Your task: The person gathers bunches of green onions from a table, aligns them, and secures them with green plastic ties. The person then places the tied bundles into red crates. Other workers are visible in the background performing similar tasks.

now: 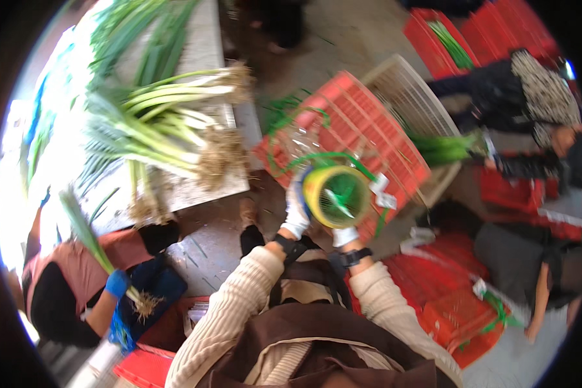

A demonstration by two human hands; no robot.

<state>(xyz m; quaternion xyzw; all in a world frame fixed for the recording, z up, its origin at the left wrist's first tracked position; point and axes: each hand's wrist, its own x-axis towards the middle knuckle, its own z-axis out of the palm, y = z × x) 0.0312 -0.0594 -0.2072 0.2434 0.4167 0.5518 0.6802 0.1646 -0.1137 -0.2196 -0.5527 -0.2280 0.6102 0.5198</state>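
Note:
A hollow cylinder with a yellow rim (315, 194) is held up in front of my body. Green and white strips (339, 196) show inside it. My left hand (296, 208), in a white glove, grips its left side, where a blue band shows. My right hand (344, 236), also gloved, is at the lower edge, its fingers hidden behind the cylinder. Beyond lies a tilted red plastic crate (363, 121). Green strapping (337, 156) and clear plastic (303, 143) lie over the crate's near left part.
Leeks with roots (174, 131) cover part of a pale table (235, 179) on the left. Beside it, a person's blue-gloved hand (118, 282) holds a leek. A white crate (436, 111) stands behind the red one. Other people and red crates (441, 257) are on the right.

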